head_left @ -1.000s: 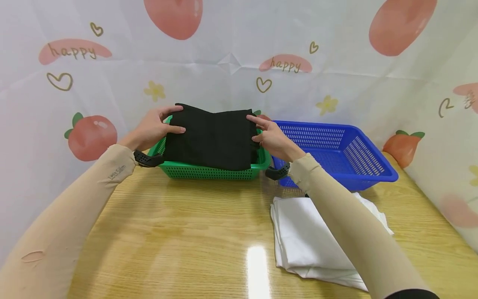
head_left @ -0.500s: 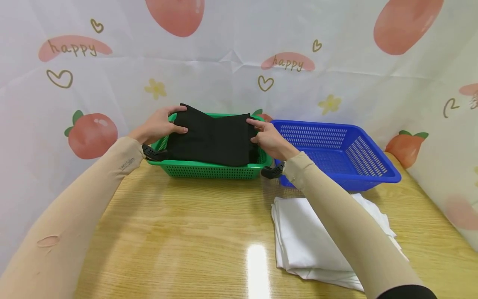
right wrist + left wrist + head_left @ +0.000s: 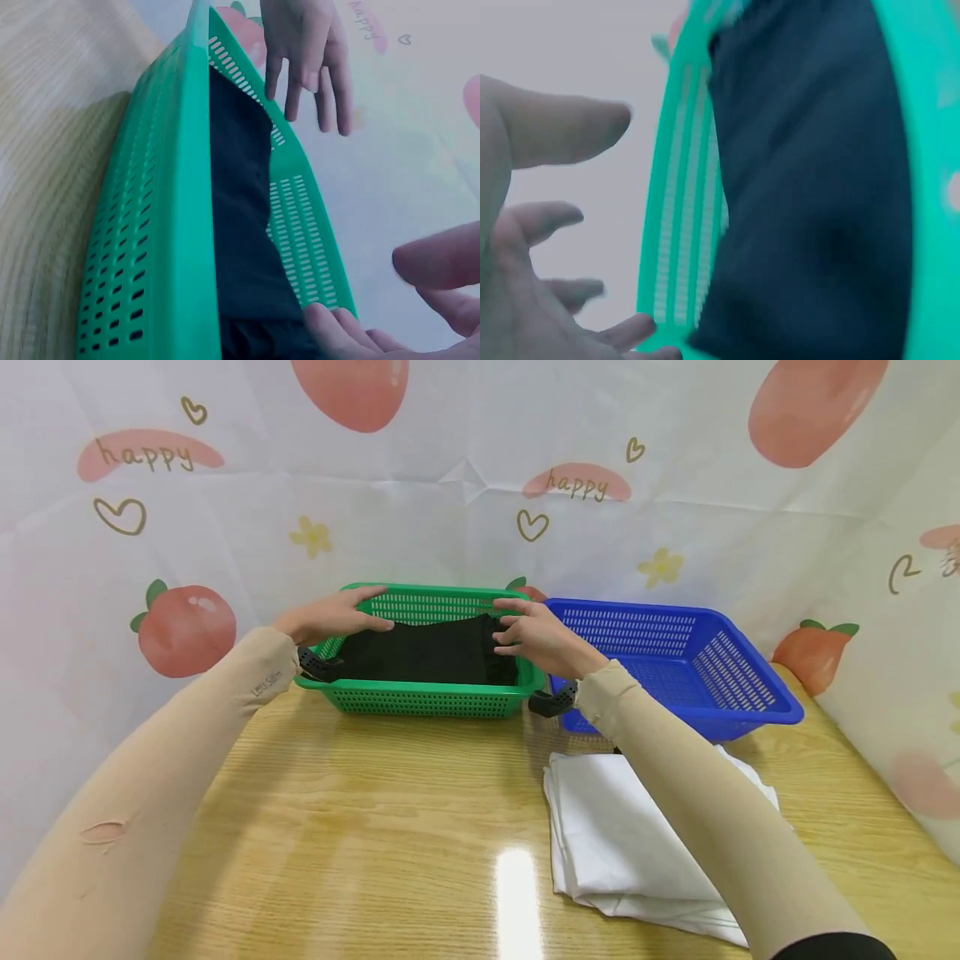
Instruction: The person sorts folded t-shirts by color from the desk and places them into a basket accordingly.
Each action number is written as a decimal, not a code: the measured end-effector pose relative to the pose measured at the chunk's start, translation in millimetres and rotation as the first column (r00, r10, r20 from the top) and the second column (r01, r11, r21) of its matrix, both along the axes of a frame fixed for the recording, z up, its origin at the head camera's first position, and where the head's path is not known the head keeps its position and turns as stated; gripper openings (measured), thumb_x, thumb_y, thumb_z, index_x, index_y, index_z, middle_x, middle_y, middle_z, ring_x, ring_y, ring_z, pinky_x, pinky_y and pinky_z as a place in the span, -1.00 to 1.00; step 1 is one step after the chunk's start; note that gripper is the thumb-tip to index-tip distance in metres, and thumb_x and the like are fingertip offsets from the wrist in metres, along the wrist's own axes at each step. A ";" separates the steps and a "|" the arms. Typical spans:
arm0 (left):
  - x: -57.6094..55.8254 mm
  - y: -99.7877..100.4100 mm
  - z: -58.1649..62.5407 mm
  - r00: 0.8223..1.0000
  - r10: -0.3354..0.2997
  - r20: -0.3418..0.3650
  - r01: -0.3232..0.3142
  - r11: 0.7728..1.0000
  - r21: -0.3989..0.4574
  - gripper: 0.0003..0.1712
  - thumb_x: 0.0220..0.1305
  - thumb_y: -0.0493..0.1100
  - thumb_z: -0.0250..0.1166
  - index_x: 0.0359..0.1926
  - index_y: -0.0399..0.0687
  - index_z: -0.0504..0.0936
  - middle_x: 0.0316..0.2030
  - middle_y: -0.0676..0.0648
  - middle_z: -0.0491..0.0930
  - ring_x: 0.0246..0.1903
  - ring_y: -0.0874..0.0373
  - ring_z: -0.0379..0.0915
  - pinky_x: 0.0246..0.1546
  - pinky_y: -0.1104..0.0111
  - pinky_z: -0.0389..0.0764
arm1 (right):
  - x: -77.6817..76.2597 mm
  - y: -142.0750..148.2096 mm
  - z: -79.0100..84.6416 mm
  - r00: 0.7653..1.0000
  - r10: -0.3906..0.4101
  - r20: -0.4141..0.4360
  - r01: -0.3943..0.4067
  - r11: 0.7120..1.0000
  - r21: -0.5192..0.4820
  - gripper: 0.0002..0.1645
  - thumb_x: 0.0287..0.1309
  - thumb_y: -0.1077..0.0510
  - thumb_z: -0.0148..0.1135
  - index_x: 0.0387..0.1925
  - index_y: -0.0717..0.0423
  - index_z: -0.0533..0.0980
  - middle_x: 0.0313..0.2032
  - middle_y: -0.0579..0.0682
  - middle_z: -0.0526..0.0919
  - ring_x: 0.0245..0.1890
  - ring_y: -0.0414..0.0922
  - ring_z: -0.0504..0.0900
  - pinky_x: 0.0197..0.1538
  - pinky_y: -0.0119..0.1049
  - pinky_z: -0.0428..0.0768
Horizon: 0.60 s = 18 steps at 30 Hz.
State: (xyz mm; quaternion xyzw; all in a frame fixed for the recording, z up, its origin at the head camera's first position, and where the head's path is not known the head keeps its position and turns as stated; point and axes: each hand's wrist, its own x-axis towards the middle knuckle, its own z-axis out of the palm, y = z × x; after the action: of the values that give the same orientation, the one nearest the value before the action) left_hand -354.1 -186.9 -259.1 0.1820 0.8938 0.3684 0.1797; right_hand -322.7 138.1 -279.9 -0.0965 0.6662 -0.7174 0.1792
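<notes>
Folded black cloth [image 3: 427, 652] lies inside the green perforated basket [image 3: 420, 687] at the back of the table. Over the basket's left end is my left hand [image 3: 333, 614], fingers spread and holding nothing. My right hand [image 3: 540, 635] hovers at the right end with its fingers apart, near the cloth's right edge. In the left wrist view, a gap shows between the left fingers and the black cloth [image 3: 810, 187]. The right wrist view shows the cloth [image 3: 244, 202] down between the basket's walls, with both hands loose around it.
A blue perforated basket [image 3: 675, 714] stands just right of the green one. In front of it, a stack of folded white cloth [image 3: 622, 835] lies on the wooden table [image 3: 360, 827], partly under my right forearm. A printed white sheet [image 3: 420, 502] hangs behind.
The black cloth has gone down into the green basket, and its upper edge has dropped below the back rim. Both hands have let go of it, and their fingers have spread.
</notes>
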 end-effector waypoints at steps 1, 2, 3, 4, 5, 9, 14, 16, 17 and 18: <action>4.1 3.8 1.1 1.000 0.002 -0.016 -0.002 1.000 0.021 -0.07 0.45 0.02 0.17 0.58 0.08 -0.22 0.53 -0.12 -0.40 0.48 -0.17 -0.44 0.34 -0.18 -0.05 | 1.1 2.4 1.4 1.000 0.004 -0.004 -0.004 1.000 -0.007 -0.18 0.28 0.58 -0.09 0.50 0.10 0.08 0.47 0.25 -0.12 0.38 0.20 0.19 0.27 -0.01 0.36; 8.7 8.1 2.2 0.999 0.008 -0.036 -0.007 0.999 0.041 -0.09 0.46 0.03 0.16 0.58 0.08 -0.20 0.54 -0.11 -0.33 0.48 -0.18 -0.36 0.33 -0.16 -0.01 | 2.2 4.9 2.8 1.000 0.007 -0.008 -0.007 1.000 -0.019 -0.19 0.29 0.57 -0.08 0.50 0.11 0.08 0.47 0.25 -0.12 0.38 0.18 0.20 0.26 0.00 0.37; 13.8 12.7 3.0 0.998 0.013 -0.062 -0.009 0.998 0.060 -0.10 0.46 0.04 0.15 0.58 0.09 -0.18 0.54 -0.11 -0.27 0.47 -0.18 -0.29 0.33 -0.15 0.02 | 3.4 7.4 4.0 1.000 0.007 -0.012 -0.008 1.000 -0.028 -0.20 0.30 0.56 -0.08 0.50 0.11 0.08 0.47 0.26 -0.11 0.36 0.17 0.22 0.26 0.00 0.38; 19.4 17.8 3.7 0.996 0.020 -0.085 -0.013 0.996 0.084 -0.12 0.47 0.04 0.14 0.58 0.09 -0.16 0.53 -0.12 -0.22 0.47 -0.18 -0.24 0.32 -0.13 0.06 | 5.3 10.2 5.2 1.000 0.004 -0.015 -0.004 0.999 -0.038 -0.21 0.31 0.55 -0.07 0.50 0.11 0.08 0.47 0.25 -0.10 0.35 0.15 0.25 0.25 -0.01 0.38; 25.4 23.0 4.1 0.994 0.028 -0.110 -0.016 0.994 0.108 -0.13 0.47 0.05 0.14 0.58 0.08 -0.14 0.53 -0.12 -0.17 0.46 -0.17 -0.19 0.32 -0.12 0.09 | 7.3 13.4 6.4 1.000 0.003 -0.021 -0.004 0.999 -0.044 -0.23 0.33 0.53 -0.08 0.50 0.11 0.07 0.47 0.23 -0.08 0.33 0.15 0.27 0.25 -0.02 0.39; 52.5 42.2 3.6 0.981 0.048 -0.190 -0.009 0.979 0.203 -0.18 0.47 0.03 0.15 0.57 0.10 -0.06 0.50 -0.12 -0.03 0.43 -0.11 -0.04 0.28 -0.08 0.19 | 19.7 27.5 11.5 0.999 0.013 -0.045 -0.015 0.998 -0.062 -0.27 0.39 0.47 -0.13 0.51 0.09 0.04 0.45 0.18 -0.03 0.29 0.15 0.32 0.26 -0.03 0.38; 88.9 60.7 -5.8 0.958 0.016 -0.285 0.083 0.939 0.334 -0.27 0.48 -0.07 0.16 0.54 0.08 0.06 0.44 -0.07 0.15 0.38 -0.01 0.12 0.25 0.00 0.28 | 45.7 51.4 19.8 0.994 0.067 -0.091 -0.076 0.993 -0.095 -0.31 0.42 0.45 -0.18 0.51 0.10 0.05 0.42 0.17 0.08 0.32 0.15 0.29 0.31 0.04 0.30; 103.0 68.5 -11.5 0.950 -0.013 -0.311 0.136 0.916 0.377 -0.30 0.48 -0.14 0.16 0.52 0.03 0.11 0.40 -0.08 0.22 0.33 -0.01 0.19 0.23 0.03 0.32 | 58.9 63.5 23.3 0.989 0.095 -0.116 -0.107 0.989 -0.098 -0.33 0.42 0.44 -0.15 0.50 0.13 0.06 0.41 0.18 0.13 0.33 0.14 0.28 0.32 0.06 0.27; 110.0 72.6 -14.7 0.949 -0.032 -0.315 0.161 0.905 0.393 -0.32 0.48 -0.16 0.15 0.51 0.01 0.13 0.37 -0.10 0.25 0.31 -0.02 0.23 0.21 0.05 0.35 | 66.1 69.7 25.0 0.986 0.107 -0.126 -0.119 0.989 -0.089 -0.32 0.41 0.43 -0.12 0.49 0.14 0.07 0.40 0.18 0.15 0.34 0.15 0.27 0.32 0.07 0.26; 116.7 77.0 -18.2 0.951 -0.050 -0.306 0.180 0.893 0.412 -0.34 0.48 -0.18 0.16 0.50 0.01 0.15 0.35 -0.10 0.28 0.29 -0.03 0.26 0.19 0.07 0.38 | 73.0 76.2 26.4 0.983 0.119 -0.136 -0.130 0.989 -0.073 -0.32 0.41 0.42 -0.08 0.49 0.14 0.07 0.40 0.18 0.16 0.34 0.15 0.26 0.32 0.08 0.25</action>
State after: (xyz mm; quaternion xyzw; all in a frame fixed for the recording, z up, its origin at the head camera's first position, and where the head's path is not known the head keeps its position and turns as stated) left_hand -237.4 -109.9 -277.4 0.3223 0.7928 0.5166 0.0245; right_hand -249.6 214.3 -253.5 -0.1924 0.6395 -0.7233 0.1754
